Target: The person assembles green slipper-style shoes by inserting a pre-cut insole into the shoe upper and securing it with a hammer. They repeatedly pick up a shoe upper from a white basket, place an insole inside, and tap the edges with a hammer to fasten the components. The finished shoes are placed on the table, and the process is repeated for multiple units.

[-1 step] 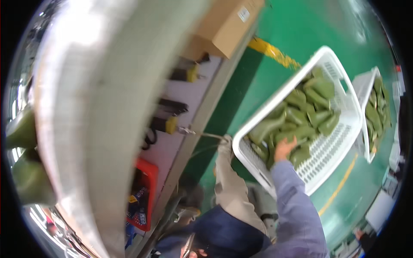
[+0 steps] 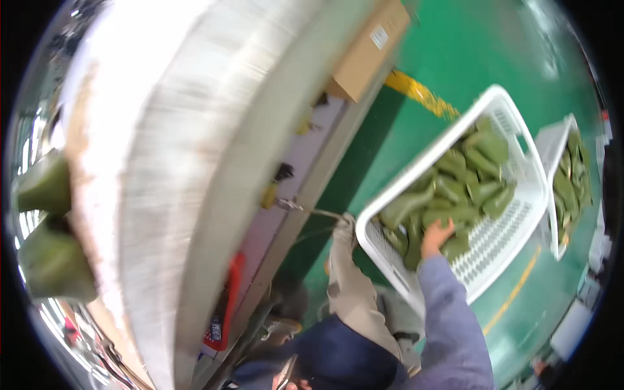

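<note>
My right hand [image 2: 435, 238] reaches into a white plastic basket [image 2: 499, 276], resting on green shoe lasts [image 2: 448, 188] heaped inside. Its fingers look spread, and none of the lasts is lifted; part of the grip is blurred. At the lower edge of the picture my left hand [image 2: 292, 385] is partly cut off, closed on a slim metal tool [image 2: 286, 372] held near my dark apron. The tool's exact kind cannot be made out.
A second white basket [image 2: 554, 224] with green lasts stands to the right. On the left, a pale bench [image 2: 214, 130] fills the view, with two green lasts [image 2: 55, 260] beyond it. A cardboard box [image 2: 367, 58] and red tray [image 2: 227, 312] sit beside the bench.
The view has shifted slightly, so the bench covers more of the shelf and red tray. My right hand stays among the lasts; my left still holds the metal tool.
</note>
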`<control>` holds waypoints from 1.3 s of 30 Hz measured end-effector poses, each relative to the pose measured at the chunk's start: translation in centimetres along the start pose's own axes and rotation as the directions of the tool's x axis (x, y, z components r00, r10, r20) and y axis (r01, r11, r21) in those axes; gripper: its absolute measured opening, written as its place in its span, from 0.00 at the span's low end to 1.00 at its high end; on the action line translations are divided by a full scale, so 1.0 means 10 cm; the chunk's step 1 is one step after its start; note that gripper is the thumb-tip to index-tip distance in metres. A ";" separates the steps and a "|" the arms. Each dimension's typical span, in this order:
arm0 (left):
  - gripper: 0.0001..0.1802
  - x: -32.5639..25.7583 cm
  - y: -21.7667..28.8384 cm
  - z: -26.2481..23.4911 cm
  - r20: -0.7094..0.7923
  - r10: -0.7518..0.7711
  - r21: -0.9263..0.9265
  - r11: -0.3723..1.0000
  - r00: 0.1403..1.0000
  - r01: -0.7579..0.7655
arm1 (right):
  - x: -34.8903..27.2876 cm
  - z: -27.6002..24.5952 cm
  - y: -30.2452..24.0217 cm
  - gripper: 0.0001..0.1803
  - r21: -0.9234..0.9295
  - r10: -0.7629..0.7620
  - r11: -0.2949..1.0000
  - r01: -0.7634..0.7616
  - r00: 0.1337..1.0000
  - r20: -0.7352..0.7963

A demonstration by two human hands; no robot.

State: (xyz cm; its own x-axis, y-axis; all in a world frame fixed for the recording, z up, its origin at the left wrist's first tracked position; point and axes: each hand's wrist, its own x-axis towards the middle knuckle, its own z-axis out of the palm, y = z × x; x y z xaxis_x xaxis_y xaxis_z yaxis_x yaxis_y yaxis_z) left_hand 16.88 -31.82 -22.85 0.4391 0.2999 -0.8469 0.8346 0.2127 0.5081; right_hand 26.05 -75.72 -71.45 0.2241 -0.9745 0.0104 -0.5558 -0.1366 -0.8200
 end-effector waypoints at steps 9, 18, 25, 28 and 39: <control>0.26 -0.28 0.07 0.07 0.251 0.195 -0.028 0.980 0.948 -0.195 | -0.63 -1.81 -4.29 0.43 0.733 -0.250 0.639 -0.233 0.839 0.484; 0.26 -0.53 0.02 0.08 0.083 0.278 -0.058 0.960 0.957 -0.274 | -0.49 -0.66 -4.16 0.28 0.485 -0.211 0.843 -0.232 0.687 0.695; 0.24 -0.30 0.00 0.15 0.005 0.070 0.034 0.997 0.998 -0.070 | -0.32 0.83 -0.76 0.56 -0.422 0.683 0.728 -0.541 0.515 0.518; 0.25 -0.24 0.00 0.24 0.009 0.086 0.098 0.991 0.996 -0.087 | -0.81 0.91 -0.79 0.49 -0.264 0.764 0.631 -0.729 0.525 0.375; 0.28 -0.48 0.06 0.21 0.234 0.253 0.023 0.964 0.939 -0.266 | -1.05 -1.24 -4.06 0.32 0.652 -0.115 0.477 -0.589 0.694 0.711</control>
State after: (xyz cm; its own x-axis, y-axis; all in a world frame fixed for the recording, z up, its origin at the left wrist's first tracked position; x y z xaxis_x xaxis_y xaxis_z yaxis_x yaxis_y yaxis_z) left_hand 15.99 -35.08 -18.83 0.7014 0.1181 -0.7030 0.6954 0.1034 0.7112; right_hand 36.38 -62.16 -31.17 0.7887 -0.5338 -0.3048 0.1249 0.6247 -0.7708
